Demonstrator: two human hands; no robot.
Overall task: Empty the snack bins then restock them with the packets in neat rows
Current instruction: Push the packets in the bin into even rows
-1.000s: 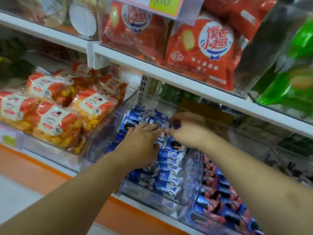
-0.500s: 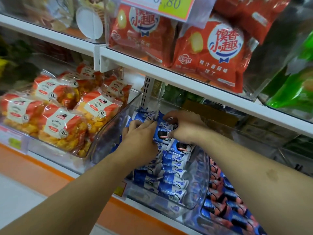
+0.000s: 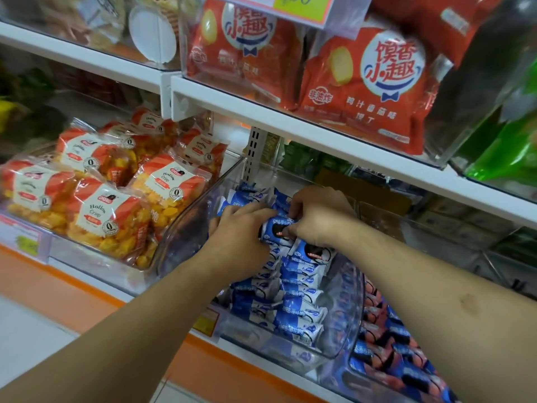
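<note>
Price tag (image 3: 302, 7): cut off by top edge.
Packets under left hand (image 3: 241, 239): hidden.
Items behind clear bin (image 3: 345, 309): blurred.
</note>
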